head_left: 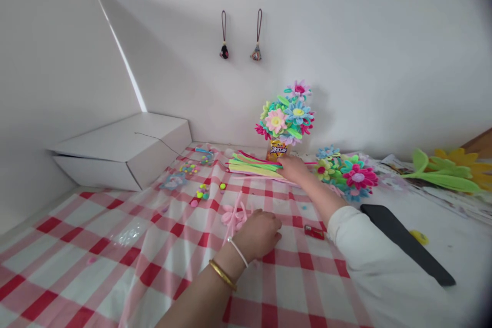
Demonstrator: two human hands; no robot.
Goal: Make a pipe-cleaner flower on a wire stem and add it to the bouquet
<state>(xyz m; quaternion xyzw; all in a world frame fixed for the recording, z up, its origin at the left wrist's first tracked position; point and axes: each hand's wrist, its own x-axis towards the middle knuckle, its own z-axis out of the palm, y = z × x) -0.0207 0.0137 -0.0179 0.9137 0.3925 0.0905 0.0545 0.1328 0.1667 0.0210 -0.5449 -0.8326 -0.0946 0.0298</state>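
My left hand [262, 234], with a white band and a gold bangle at the wrist, rests low over the checked cloth. Its fingers are curled inward, and what they may hold is hidden. Close beside it lies a pink pipe-cleaner flower [231, 219] with loose pink strands. My right hand [294, 169] reaches from a white sleeve to a bundle of pipe cleaners [253, 166] in green, yellow, pink and magenta. Its fingers close on the right part of the bundle; the fingertips are partly hidden.
A pipe-cleaner bouquet [288, 115] stands in a yellow-and-brown container [277, 149] by the wall. More fuzzy flowers [348, 174], a black flat object [407, 243] and a small red packet [314, 231] lie rightward. Small pompoms [202, 192] and a white box [126, 146] are leftward.
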